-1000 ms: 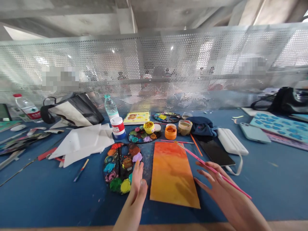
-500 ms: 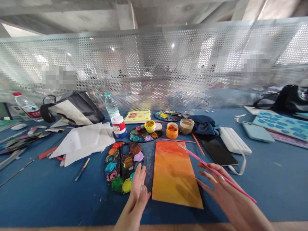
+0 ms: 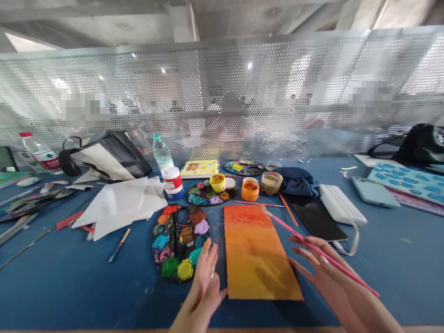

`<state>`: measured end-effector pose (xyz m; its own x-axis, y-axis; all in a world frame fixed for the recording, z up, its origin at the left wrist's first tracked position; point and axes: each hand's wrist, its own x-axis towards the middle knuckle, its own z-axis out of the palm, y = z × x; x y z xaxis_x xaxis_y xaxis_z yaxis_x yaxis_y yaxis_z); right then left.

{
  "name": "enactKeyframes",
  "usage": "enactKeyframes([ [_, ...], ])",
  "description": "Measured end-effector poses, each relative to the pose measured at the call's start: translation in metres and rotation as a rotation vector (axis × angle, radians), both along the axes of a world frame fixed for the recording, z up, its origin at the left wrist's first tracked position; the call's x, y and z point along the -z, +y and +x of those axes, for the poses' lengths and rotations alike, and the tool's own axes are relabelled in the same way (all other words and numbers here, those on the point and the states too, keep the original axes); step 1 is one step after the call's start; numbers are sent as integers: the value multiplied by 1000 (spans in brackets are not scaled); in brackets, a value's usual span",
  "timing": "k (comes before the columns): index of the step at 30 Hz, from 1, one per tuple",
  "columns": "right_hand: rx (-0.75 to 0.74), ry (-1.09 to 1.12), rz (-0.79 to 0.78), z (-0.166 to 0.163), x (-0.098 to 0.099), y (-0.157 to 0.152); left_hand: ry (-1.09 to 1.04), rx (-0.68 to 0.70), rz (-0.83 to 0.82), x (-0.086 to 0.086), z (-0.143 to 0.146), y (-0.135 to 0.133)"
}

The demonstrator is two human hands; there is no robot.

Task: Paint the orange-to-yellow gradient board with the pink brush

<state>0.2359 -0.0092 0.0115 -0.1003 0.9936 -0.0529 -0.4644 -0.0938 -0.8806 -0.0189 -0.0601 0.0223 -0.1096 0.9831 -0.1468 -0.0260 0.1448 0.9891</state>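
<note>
A sheet of paper [image 3: 260, 263] painted from red at the top through orange to yellow-brown lies flat before me. At its lower left edge rests the thumb of my left hand [image 3: 207, 282], whose fingers are stretched out beside the paint palette [image 3: 175, 240]. My right hand [image 3: 333, 273] holds a pink paintbrush [image 3: 294, 235] between thumb and fingers. The brush tip is over the paper's top right part; I cannot tell whether it touches. One finger of that hand reaches to the paper's right edge.
Behind the paper stand an orange paint jar [image 3: 250, 189], a cup of murky water [image 3: 271, 183] and a yellow paint jar [image 3: 218, 183] on a second palette [image 3: 199, 194]. A black phone [image 3: 317, 217] and white power bank [image 3: 342, 203] lie right, white sheets [image 3: 120, 203] left. A perforated screen [image 3: 222, 92] stands behind.
The painted sheet has shifted slightly right and turned a little, its lower edge now more level. Both hands have moved slightly right with it, the brush still in my right hand.
</note>
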Motion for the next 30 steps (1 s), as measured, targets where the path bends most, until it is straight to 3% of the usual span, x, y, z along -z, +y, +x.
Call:
enactKeyframes([
  [3,40,-37,48,7,0,5,54,-6,81,6,3,-6],
  [6,116,-93,90,15,-4,12,252,14,210,5,-5,-15],
  [10,243,-190,102,24,-18,22,725,103,474,-16,-24,-18],
  [14,312,-279,189,24,-39,31,1047,5,702,-40,-30,-4],
  [17,309,-364,300,20,-53,40,1113,30,836,-41,-26,8],
  [24,304,-501,449,13,-75,61,1188,265,1275,-28,-26,19],
  [30,297,-514,515,7,-79,84,1178,393,1438,-22,-36,29],
])
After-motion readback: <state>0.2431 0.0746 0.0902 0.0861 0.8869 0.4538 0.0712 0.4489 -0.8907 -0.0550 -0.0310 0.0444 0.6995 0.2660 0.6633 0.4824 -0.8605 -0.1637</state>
